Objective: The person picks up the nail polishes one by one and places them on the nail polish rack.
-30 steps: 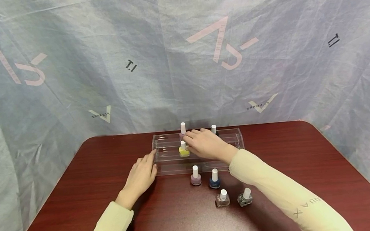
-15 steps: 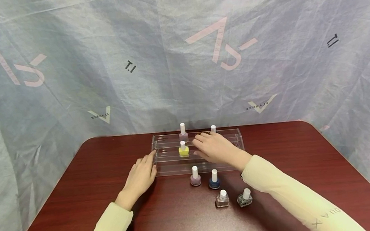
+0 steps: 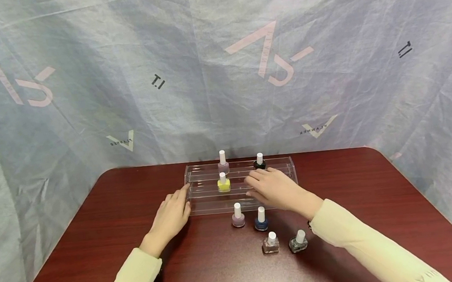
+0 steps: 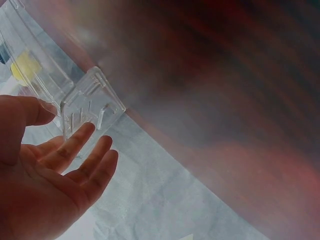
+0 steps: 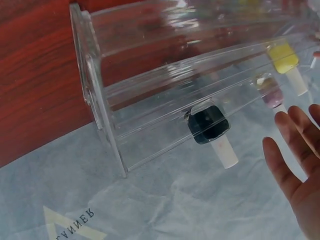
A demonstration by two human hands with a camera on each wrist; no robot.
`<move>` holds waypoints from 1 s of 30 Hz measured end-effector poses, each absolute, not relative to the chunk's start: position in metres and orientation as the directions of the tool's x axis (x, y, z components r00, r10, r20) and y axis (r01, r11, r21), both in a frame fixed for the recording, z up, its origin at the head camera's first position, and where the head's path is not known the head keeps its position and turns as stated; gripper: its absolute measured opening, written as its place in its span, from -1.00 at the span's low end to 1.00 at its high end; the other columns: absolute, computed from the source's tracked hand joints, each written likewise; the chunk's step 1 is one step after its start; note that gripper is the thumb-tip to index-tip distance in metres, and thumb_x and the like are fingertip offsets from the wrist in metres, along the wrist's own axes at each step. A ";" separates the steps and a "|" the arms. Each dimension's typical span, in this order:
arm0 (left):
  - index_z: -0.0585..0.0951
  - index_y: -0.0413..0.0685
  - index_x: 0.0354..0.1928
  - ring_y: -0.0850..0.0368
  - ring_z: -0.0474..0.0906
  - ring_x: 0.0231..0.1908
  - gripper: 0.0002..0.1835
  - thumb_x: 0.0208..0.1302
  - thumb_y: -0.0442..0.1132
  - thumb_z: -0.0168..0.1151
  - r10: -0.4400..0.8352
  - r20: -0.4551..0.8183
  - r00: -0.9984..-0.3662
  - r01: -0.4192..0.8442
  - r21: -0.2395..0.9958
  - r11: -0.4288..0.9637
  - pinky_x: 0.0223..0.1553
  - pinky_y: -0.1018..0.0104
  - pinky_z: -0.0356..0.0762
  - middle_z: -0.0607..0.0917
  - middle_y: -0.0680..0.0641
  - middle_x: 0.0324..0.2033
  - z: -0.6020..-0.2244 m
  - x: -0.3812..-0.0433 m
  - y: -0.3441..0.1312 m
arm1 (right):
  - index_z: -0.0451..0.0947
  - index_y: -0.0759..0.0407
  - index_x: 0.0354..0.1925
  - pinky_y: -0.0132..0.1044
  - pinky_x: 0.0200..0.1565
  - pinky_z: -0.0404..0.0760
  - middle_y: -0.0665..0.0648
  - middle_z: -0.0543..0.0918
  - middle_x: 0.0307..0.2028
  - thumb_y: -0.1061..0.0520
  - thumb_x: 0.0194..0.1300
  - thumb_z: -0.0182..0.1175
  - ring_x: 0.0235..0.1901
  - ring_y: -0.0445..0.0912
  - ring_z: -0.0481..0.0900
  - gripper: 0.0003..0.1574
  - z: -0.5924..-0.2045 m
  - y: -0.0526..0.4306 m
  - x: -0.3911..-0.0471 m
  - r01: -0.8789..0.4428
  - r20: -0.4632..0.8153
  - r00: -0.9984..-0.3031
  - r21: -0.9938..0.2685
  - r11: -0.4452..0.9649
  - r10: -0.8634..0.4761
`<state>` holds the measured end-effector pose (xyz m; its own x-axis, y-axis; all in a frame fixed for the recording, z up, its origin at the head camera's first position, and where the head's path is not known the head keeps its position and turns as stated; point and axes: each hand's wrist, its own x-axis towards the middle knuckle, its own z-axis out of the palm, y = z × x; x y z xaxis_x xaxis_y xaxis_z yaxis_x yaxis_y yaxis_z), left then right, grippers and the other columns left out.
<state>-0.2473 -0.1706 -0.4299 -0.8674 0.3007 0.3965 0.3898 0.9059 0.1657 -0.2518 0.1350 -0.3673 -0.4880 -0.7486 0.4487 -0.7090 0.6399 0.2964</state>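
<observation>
A clear acrylic tiered rack (image 3: 203, 205) stands toward the back of the table. My left hand (image 3: 170, 214) rests at its left end, fingers extended; the left wrist view shows the fingers by the rack's side panel (image 4: 95, 102). My right hand (image 3: 277, 188) hovers over the rack's right half with nothing in it, its fingers (image 5: 282, 160) spread loosely. On the middle tier stands a yellow nail polish bottle (image 3: 224, 185). The top tier carries a mauve nail polish bottle (image 3: 223, 166) and a dark green, nearly black one (image 5: 207, 124), all with white caps.
In front of the rack stand a mauve nail polish bottle (image 3: 238, 220) and a blue one (image 3: 261, 223). Nearer are a brownish glitter bottle (image 3: 270, 245) and a dark grey glitter bottle (image 3: 298, 244). A grey printed cloth (image 3: 189, 94) hangs behind the table (image 3: 205, 261).
My right hand has moved right and toward me, away from the yellow bottle, uncovering it and the dark bottle on the top tier. The left hand has stayed at the rack's end.
</observation>
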 end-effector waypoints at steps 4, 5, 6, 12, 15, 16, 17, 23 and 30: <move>0.28 -0.13 0.29 -0.16 0.49 -0.08 -0.44 0.24 -0.23 0.08 0.306 0.396 -0.866 0.394 0.163 0.904 -0.22 0.01 0.47 0.57 -0.16 0.00 -0.430 -0.247 -0.171 | 0.47 0.06 -0.25 -0.24 -0.35 0.51 -0.04 0.54 -0.35 -0.07 0.20 0.15 -0.34 -0.14 0.55 -0.75 -0.369 0.140 -0.245 -0.714 0.463 -0.484 0.281 0.641 -0.743; 0.27 -0.13 0.29 -0.16 0.49 -0.08 -0.44 0.24 -0.23 0.08 0.306 0.397 -0.865 0.394 0.163 0.904 -0.22 0.01 0.47 0.57 -0.16 0.00 -0.430 -0.247 -0.171 | 0.47 0.06 -0.25 -0.24 -0.36 0.50 -0.04 0.54 -0.35 -0.06 0.20 0.15 -0.35 -0.14 0.55 -0.75 -0.369 0.141 -0.243 -0.715 0.465 -0.484 0.278 0.641 -0.742; 0.27 -0.13 0.29 -0.16 0.49 -0.08 -0.44 0.24 -0.23 0.08 0.307 0.396 -0.865 0.395 0.161 0.905 -0.22 0.01 0.47 0.58 -0.16 0.00 -0.430 -0.247 -0.171 | 0.47 0.06 -0.26 -0.24 -0.37 0.50 -0.04 0.54 -0.36 -0.06 0.21 0.14 -0.36 -0.14 0.55 -0.75 -0.369 0.142 -0.242 -0.715 0.466 -0.484 0.277 0.642 -0.741; 0.27 -0.12 0.29 -0.15 0.50 -0.08 -0.44 0.24 -0.23 0.08 0.306 0.399 -0.864 0.394 0.159 0.905 -0.22 0.02 0.47 0.58 -0.16 -0.01 -0.430 -0.248 -0.171 | 0.47 0.06 -0.26 -0.23 -0.34 0.49 -0.04 0.53 -0.38 -0.06 0.23 0.12 -0.36 -0.13 0.54 -0.77 -0.371 0.148 -0.235 -0.718 0.467 -0.493 0.257 0.647 -0.734; 0.28 -0.13 0.29 -0.15 0.50 -0.08 -0.44 0.24 -0.23 0.09 0.307 0.401 -0.863 0.397 0.160 0.904 -0.22 0.01 0.47 0.58 -0.16 -0.01 -0.430 -0.248 -0.171 | 0.46 0.04 -0.29 -0.24 -0.35 0.46 -0.05 0.52 -0.41 -0.07 0.22 0.13 -0.39 -0.13 0.52 -0.78 -0.373 0.150 -0.232 -0.716 0.472 -0.499 0.247 0.653 -0.727; 0.28 -0.13 0.29 -0.15 0.50 -0.08 -0.44 0.24 -0.23 0.08 0.307 0.402 -0.863 0.397 0.160 0.904 -0.22 0.01 0.47 0.58 -0.16 -0.01 -0.430 -0.248 -0.171 | 0.46 0.03 -0.30 -0.25 -0.36 0.46 -0.06 0.51 -0.42 -0.06 0.23 0.13 -0.40 -0.14 0.52 -0.79 -0.374 0.151 -0.231 -0.716 0.474 -0.501 0.243 0.654 -0.724; 0.28 -0.12 0.29 -0.16 0.50 -0.08 -0.44 0.24 -0.23 0.09 0.306 0.402 -0.863 0.396 0.161 0.904 -0.21 0.01 0.47 0.58 -0.16 -0.01 -0.430 -0.248 -0.171 | 0.45 0.02 -0.31 -0.25 -0.36 0.45 -0.07 0.50 -0.43 -0.07 0.23 0.13 -0.41 -0.14 0.51 -0.80 -0.374 0.152 -0.230 -0.715 0.477 -0.502 0.239 0.656 -0.721; 0.28 -0.11 0.29 -0.15 0.50 -0.07 -0.44 0.24 -0.23 0.08 0.303 0.400 -0.865 0.392 0.162 0.906 -0.20 0.00 0.47 0.58 -0.16 0.00 -0.430 -0.248 -0.171 | 0.45 0.02 -0.31 -0.26 -0.37 0.44 -0.08 0.50 -0.43 -0.03 0.19 0.17 -0.41 -0.15 0.51 -0.83 -0.380 0.155 -0.225 -0.731 0.506 -0.471 0.233 0.641 -0.722; 0.28 -0.12 0.29 -0.16 0.49 -0.07 -0.44 0.24 -0.22 0.08 0.302 0.399 -0.866 0.392 0.165 0.905 -0.20 -0.01 0.47 0.57 -0.16 0.00 -0.430 -0.248 -0.171 | 0.48 0.00 -0.26 -0.28 -0.37 0.41 -0.09 0.51 -0.41 -0.05 0.25 0.10 -0.41 -0.18 0.49 -0.82 -0.383 0.155 -0.219 -0.749 0.503 -0.458 0.226 0.623 -0.733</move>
<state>-0.2476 -0.1714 -0.4305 -0.8660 0.3019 0.3986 0.3916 0.9052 0.1653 -0.2190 0.1549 -0.3825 -0.4580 -0.7327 0.5034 -0.7487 0.6232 0.2258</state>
